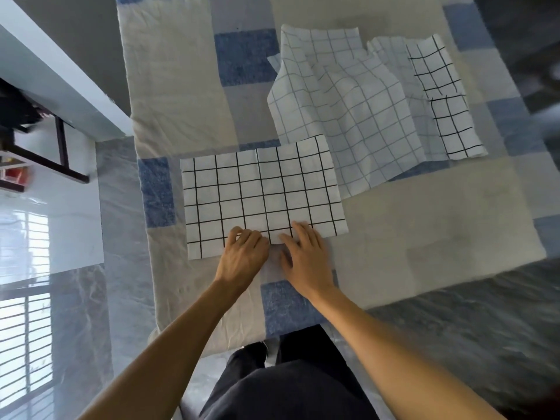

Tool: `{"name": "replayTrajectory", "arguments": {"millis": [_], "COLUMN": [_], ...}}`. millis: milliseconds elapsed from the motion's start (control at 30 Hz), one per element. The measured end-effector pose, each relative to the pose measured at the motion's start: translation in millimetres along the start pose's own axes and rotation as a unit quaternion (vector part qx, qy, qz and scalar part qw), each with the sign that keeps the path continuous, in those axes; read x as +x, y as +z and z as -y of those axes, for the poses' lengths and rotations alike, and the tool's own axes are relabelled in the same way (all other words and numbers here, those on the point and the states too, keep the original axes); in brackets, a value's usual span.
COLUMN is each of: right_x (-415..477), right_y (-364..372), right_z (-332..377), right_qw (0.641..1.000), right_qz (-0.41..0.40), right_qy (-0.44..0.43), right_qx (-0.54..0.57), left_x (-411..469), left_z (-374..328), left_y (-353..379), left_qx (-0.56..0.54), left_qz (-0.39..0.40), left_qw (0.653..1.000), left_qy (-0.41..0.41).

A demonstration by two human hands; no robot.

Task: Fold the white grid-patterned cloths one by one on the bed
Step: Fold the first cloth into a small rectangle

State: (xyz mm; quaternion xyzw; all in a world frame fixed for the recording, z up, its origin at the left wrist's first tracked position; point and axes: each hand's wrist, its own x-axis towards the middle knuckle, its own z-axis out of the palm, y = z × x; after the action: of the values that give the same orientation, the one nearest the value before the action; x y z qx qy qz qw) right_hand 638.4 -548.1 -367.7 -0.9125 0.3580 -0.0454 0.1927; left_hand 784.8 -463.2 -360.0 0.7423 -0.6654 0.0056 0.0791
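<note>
A flat white rectangular cloth with a bold black grid [260, 195] lay by the near edge of the blue-and-beige patchwork bed [175, 95]. The left hand [242, 256] pinched its near hem; the right hand [306, 256] pressed flat, grip released. Rumpled thin-lined white grid cloths [354, 116] lay toward the far right corner.

— What lies left of the bed?

— A glossy grey marble floor [121, 207], with barred window light reflected on it at the lower left. A white ledge [60, 83] runs diagonally above, and a dark-framed piece of furniture [45, 147] stands at the edge, something red [16, 174] beside it.

— And nearest the camera?

— Dark trousers [288, 389].
</note>
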Motion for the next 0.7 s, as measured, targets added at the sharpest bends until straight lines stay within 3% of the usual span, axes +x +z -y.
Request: {"name": "replayTrajectory", "arguments": {"millis": [200,400,600,700], "right_x": [10,21,31,37], "right_y": [-12,-33,-83,-110], "right_z": [14,20,31,39], "right_qw": [0.998,0.997,0.99,0.986], "right_qz": [-0.045,-0.065,-0.128,-0.149], "right_qy": [-0.044,-0.023,-0.043,-0.021], "right_qx": [0.006,0.019,0.039,0.069], "left_x": [6,3,10,22], "left_z": [-2,-18,-27,-24], "left_y": [-11,-38,-78,-99], "left_qx": [-0.004,-0.064,-0.265,-0.326], "left_qz": [-0.023,-0.077,-0.079,-0.09], "left_qw": [1.0,0.994,0.941,0.916], "left_qy": [-0.001,-0.035,-0.197,-0.216]}}
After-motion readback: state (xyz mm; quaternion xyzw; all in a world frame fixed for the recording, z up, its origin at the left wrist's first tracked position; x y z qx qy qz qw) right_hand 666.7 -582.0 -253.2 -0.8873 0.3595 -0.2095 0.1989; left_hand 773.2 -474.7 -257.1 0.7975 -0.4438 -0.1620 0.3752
